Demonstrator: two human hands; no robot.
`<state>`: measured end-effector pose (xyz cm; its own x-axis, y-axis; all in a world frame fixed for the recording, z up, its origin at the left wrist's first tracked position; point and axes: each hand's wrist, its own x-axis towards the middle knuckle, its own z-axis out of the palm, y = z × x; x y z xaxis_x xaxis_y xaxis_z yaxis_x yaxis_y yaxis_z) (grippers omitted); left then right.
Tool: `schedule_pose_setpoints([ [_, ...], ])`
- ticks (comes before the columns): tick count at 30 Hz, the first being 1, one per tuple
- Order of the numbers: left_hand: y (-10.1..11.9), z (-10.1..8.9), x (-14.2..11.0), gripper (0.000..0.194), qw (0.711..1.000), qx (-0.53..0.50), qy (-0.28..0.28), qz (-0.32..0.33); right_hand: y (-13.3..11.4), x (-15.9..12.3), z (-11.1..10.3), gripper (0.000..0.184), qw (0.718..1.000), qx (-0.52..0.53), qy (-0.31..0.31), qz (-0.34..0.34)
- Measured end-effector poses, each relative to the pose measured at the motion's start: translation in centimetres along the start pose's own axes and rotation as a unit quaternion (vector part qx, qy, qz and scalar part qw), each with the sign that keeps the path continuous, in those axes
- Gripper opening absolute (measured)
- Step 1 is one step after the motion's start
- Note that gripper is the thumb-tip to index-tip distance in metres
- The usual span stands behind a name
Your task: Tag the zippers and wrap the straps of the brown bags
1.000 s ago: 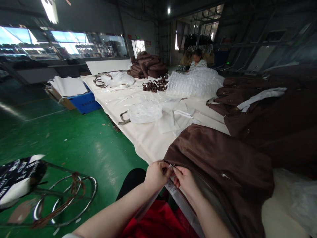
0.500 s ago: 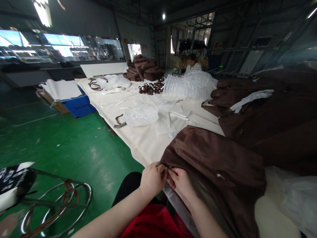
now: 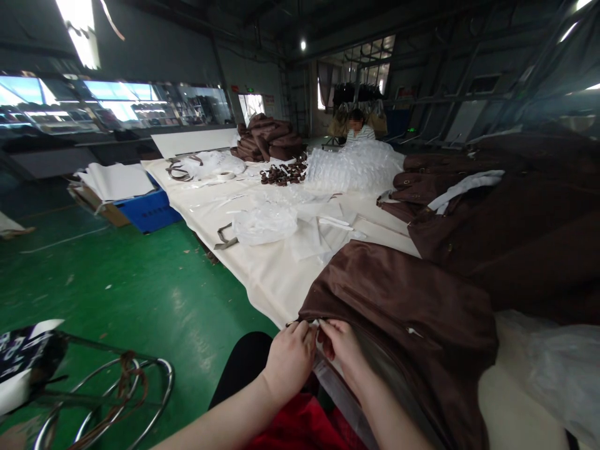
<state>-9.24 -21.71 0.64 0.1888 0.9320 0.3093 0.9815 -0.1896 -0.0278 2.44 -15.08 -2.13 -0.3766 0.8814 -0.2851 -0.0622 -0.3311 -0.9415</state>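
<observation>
A folded brown fabric piece (image 3: 403, 306) lies on the near edge of the long table covered in cream cloth (image 3: 262, 262). My left hand (image 3: 290, 356) and my right hand (image 3: 342, 347) are side by side at its near corner, both pinched closed on the fabric's edge. A clear plastic sleeve (image 3: 337, 387) hangs below the hands, under the fabric. Red cloth (image 3: 300, 425) lies on my lap beneath.
More brown fabric is heaped at right (image 3: 506, 231) and at the far end (image 3: 267, 140). Clear plastic bags (image 3: 265, 222), a bubbly plastic pile (image 3: 356, 165) and small brown parts (image 3: 281, 175) lie on the table. A person (image 3: 359, 128) sits beyond. A blue crate (image 3: 147, 209) and metal rings (image 3: 107, 400) are on the green floor.
My hands have stayed pinched at the fabric's corner and shifted slightly lower in view as the camera tilted up. The fabric edge has hardly moved.
</observation>
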Motion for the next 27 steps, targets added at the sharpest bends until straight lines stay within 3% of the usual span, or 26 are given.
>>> schedule_pose_setpoints([
  [5,0.0,-1.3,0.2,0.018,0.996,-0.083,-0.008,-0.035,0.1,-0.2,-0.4,0.046,1.0,0.009,-0.017,-0.013],
  [8,-0.9,-2.5,0.9,0.025,0.968,-0.213,-0.004,-0.129,0.2,-0.3,-0.5,0.047,0.999,0.02,-0.024,-0.021],
  [10,-1.8,-2.6,1.4,0.033,0.932,-0.308,-0.048,-0.185,0.1,-0.3,-0.5,0.049,0.999,0.029,-0.022,-0.026],
  [14,-2.5,-1.2,2.3,0.043,0.823,-0.516,-0.16,-0.176,-0.6,-0.3,-0.3,0.051,0.999,0.034,-0.014,-0.027],
  [16,-2.2,-0.5,2.4,0.044,0.784,-0.555,-0.195,-0.198,-1.1,-0.6,-0.1,0.052,0.999,0.027,-0.002,-0.022],
  [18,-1.9,0.0,2.3,0.045,0.794,-0.523,-0.219,-0.22,-1.5,-0.9,0.0,0.05,1.0,0.012,0.016,-0.011],
  [20,-2.2,0.6,2.3,0.04,0.841,-0.478,-0.195,-0.161,-1.9,-1.3,-0.1,0.045,1.0,-0.009,0.03,0.007],
  [23,-3.3,2.3,2.6,0.029,0.878,-0.435,-0.178,-0.088,-2.8,-2.8,-1.1,0.034,0.997,-0.05,0.039,0.035],
  [25,-3.9,3.9,3.0,0.026,0.896,-0.414,-0.144,-0.071,-4.1,-5.2,-2.4,0.024,0.994,-0.103,0.038,0.001],
  [27,-4.2,5.2,3.0,0.026,0.911,-0.393,-0.103,-0.063,-5.9,-8.9,-4.3,0.02,0.976,-0.184,0.071,-0.09],
])
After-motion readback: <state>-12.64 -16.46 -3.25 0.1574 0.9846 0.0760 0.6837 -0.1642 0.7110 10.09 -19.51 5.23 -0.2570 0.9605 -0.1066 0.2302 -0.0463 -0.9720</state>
